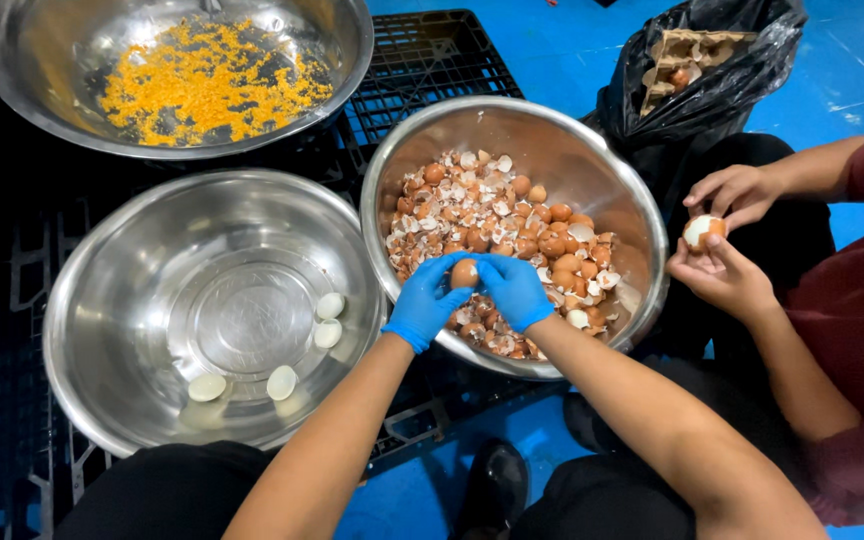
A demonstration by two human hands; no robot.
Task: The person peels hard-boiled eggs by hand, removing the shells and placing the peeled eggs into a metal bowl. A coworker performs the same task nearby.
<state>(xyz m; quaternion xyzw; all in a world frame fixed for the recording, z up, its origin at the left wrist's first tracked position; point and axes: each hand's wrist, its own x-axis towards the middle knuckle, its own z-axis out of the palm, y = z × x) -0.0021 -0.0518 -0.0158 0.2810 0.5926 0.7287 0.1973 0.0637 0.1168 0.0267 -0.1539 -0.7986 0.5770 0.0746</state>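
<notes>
Both my hands wear blue gloves. My left hand and my right hand together hold one brown egg over a steel bowl filled with brown eggs and broken shell pieces. To the left stands another steel bowl with several peeled white egg halves on its bottom.
A third steel bowl at the back left holds crumbled yellow yolk. The bowls rest on a black plastic crate. At right a co-worker's bare hands peel an egg. A black bag holds egg cartons.
</notes>
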